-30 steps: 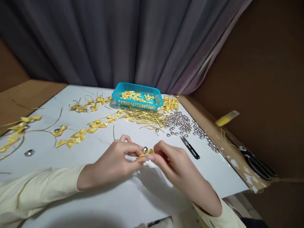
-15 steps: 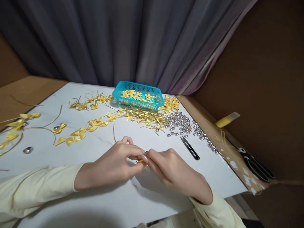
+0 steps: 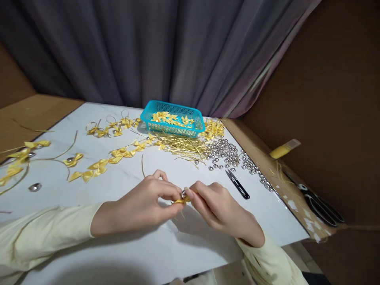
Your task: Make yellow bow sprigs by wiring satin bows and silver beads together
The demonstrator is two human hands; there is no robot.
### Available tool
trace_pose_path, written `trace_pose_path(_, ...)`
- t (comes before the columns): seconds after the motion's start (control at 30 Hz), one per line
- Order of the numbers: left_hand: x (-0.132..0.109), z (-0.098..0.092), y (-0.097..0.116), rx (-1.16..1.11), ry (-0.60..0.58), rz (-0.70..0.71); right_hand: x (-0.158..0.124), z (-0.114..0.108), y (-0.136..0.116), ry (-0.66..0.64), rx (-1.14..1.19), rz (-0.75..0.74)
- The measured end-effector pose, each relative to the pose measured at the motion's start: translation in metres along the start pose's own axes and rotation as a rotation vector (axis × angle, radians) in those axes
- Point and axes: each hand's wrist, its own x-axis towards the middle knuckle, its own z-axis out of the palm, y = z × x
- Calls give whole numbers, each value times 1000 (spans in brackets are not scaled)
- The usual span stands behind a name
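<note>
Between my two hands, over the middle of the white board, is a small yellow bow (image 3: 181, 201) with a silver bead (image 3: 183, 194) on top of it. My left hand (image 3: 145, 204) pinches the bow from the left between thumb and fingers. From the right, the closed fingertips of my right hand (image 3: 221, 209) touch the bead's right side; whether they also grip a cord is too small to tell. A thin pale loop of cord hangs under the bow. Rows of yellow bows (image 3: 118, 154) lie beyond my left hand.
A teal basket (image 3: 175, 128) of bows stands at the back, with gold cords (image 3: 187, 146) before it. Silver beads (image 3: 224, 150) and black snips (image 3: 237, 185) lie to the right. Black scissors (image 3: 319, 206) rest beyond the right edge of the white board (image 3: 118, 245).
My right hand has shifted slightly right, its fingers drawing away from my left ones. More of the bead and bow now shows between them.
</note>
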Motion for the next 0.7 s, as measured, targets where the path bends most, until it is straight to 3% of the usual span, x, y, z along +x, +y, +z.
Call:
trace_pose_path(0.1, -1, 0, 0, 7, 23, -21, 1, 1, 2, 40, 150, 44)
trace_pose_path(0.27, 0, 0, 0, 25, 6, -3, 6, -1, 0, -46, 314, 132)
trace_pose_path(0.43, 0, 1, 0, 32, 13, -21, 6, 1, 1, -55, 300, 77)
trace_pose_path(0.7, 1, -5, 5, 14, -15, -76, 3, 5, 0, 45, 275, 49)
